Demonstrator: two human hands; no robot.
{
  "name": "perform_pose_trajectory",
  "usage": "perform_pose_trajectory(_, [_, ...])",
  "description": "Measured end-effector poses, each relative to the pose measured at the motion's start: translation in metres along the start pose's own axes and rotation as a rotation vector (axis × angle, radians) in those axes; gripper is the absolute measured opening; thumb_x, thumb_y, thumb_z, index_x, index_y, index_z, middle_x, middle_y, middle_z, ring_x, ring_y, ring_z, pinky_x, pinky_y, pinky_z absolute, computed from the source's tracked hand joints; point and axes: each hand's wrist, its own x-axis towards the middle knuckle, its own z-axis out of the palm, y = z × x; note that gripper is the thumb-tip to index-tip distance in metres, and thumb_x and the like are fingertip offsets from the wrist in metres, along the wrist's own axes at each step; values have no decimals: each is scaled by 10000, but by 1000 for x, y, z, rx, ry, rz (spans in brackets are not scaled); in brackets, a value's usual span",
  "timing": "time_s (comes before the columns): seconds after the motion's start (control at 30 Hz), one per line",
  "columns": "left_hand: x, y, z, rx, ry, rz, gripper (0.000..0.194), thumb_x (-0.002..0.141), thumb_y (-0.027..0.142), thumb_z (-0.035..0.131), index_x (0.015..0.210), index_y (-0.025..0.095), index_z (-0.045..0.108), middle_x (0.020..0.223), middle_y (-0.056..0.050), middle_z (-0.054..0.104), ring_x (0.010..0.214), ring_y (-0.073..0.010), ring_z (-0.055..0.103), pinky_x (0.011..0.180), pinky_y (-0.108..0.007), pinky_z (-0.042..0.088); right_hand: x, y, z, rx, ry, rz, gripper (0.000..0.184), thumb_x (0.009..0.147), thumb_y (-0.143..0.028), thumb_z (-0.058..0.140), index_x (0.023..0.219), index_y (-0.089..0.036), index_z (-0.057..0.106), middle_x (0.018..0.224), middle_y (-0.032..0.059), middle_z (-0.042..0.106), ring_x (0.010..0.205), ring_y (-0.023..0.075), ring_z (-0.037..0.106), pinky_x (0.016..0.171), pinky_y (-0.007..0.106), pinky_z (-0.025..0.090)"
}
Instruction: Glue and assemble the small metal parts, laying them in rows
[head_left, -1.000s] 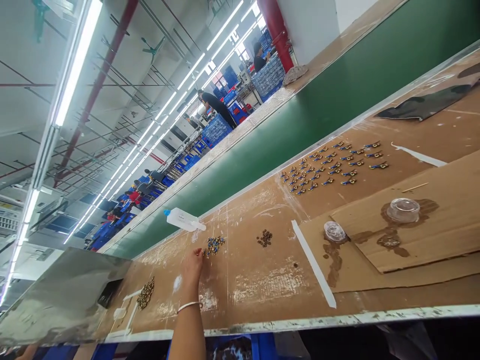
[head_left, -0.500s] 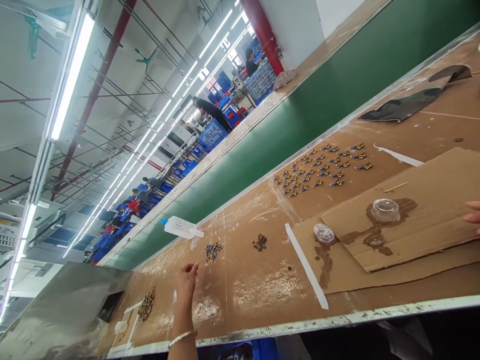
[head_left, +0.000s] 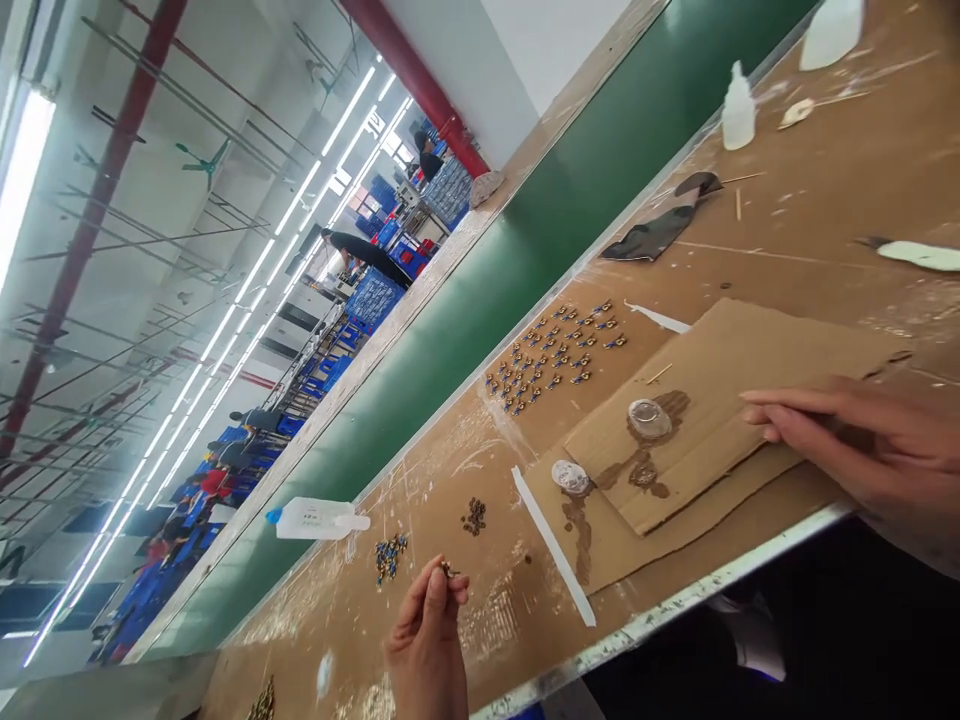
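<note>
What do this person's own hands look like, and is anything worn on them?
The left hand and right hand are ordinary, ungloved human hands. No sleeves or cables show on either, and no rings can be made out on the fingers.

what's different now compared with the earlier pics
The left hand has moved from the blue-and-gold pile to its right and closer to the person, a small piece now showing between its fingertips. The right hand has come into view from the right, over the cardboard. The view has swung right. The pile and white bottle look unmoved.
</note>
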Motion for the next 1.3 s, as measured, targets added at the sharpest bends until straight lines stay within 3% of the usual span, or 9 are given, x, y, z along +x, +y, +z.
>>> perform_pose_trajectory(0.1, [0, 0, 18, -32, -38, -29, 378, 357, 350, 887, 671, 203, 738, 548, -13, 671, 524, -95, 620, 609, -203, 563, 5, -4, -5, 31, 26, -194, 158, 893, -310, 503, 891, -218, 631, 799, -27, 681, 662, 51, 629, 571, 143, 481])
perform_pose_trajectory(0.27, [-4, 4, 51, 36, -51, -25, 408, 293, 338, 898, 634, 190, 728, 582, -21, 696, 537, -136, 658, 599, -223, 580, 5, -4, -5, 176, 41, -194, 151, 870, -134, 526, 992, -187, 599, 800, 3, 664, 668, 59, 617, 579, 162, 473])
perform_pose_trajectory(0.33, [-10, 9, 67, 89, -91, 1, 395, 327, 357, 892, 649, 194, 732, 605, -20, 706, 556, -130, 665, 609, -192, 566, 6, -3, -5, 223, 49, -208, 167, 874, -128, 514, 1013, -183, 587, 776, 2, 656, 651, 62, 610, 559, 167, 467])
perform_pose_trajectory(0.5, [-24, 19, 106, 330, -185, 258, 303, 518, 423, 821, 737, 228, 741, 673, 12, 719, 633, -69, 645, 695, -114, 504, 10, -1, -5, 245, 53, -228, 172, 879, -118, 501, 1023, -159, 586, 728, 13, 630, 637, 64, 579, 580, 171, 452])
perform_pose_trajectory(0.83, [-33, 46, 174, 802, -516, 486, 219, 662, 441, 697, 809, 281, 731, 815, 24, 727, 843, -163, 653, 836, -253, 477, 12, 4, -3, 321, 114, -243, 172, 886, -103, 468, 1019, -117, 576, 672, 15, 564, 618, 62, 498, 590, 181, 415])
perform_pose_trajectory(1.03, [-22, 48, 202, 972, -812, 659, 171, 756, 385, 634, 842, 259, 711, 867, 6, 714, 837, -155, 648, 781, -251, 497, 14, 5, -4, 331, 104, -232, 159, 886, -106, 467, 998, -96, 580, 656, 14, 536, 606, 69, 468, 563, 192, 385])
perform_pose_trajectory(1.3, [-19, 45, 222, 1087, -909, 1007, 171, 855, 307, 523, 840, 211, 664, 824, -2, 685, 753, -122, 638, 714, -222, 495, 14, 7, -6, 359, 100, -210, 159, 902, -133, 442, 982, -109, 577, 681, 20, 565, 607, 67, 476, 553, 187, 384])
